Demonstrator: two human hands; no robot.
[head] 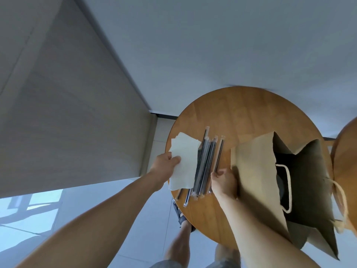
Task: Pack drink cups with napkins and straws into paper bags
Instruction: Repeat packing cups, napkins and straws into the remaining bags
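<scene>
A round wooden table point(241, 113) holds a stack of white napkins point(186, 149) at its left edge. My left hand point(164, 163) pinches one napkin point(183, 171) by its left side, thumb on top. Beside the napkins lies a bundle of wrapped black straws point(204, 163). My right hand point(224, 180) pinches the near end of a single wrapped straw point(219, 153) at the right of the bundle. A brown paper bag point(257, 171) stands open at the right with rope handles; something dark shows inside, too dim to identify.
A second wooden tabletop point(345, 180) comes in at the right edge, close to the bag. A grey wall and blind fill the left. My legs and a sandalled foot point(181, 217) show below the table on the pale tiled floor.
</scene>
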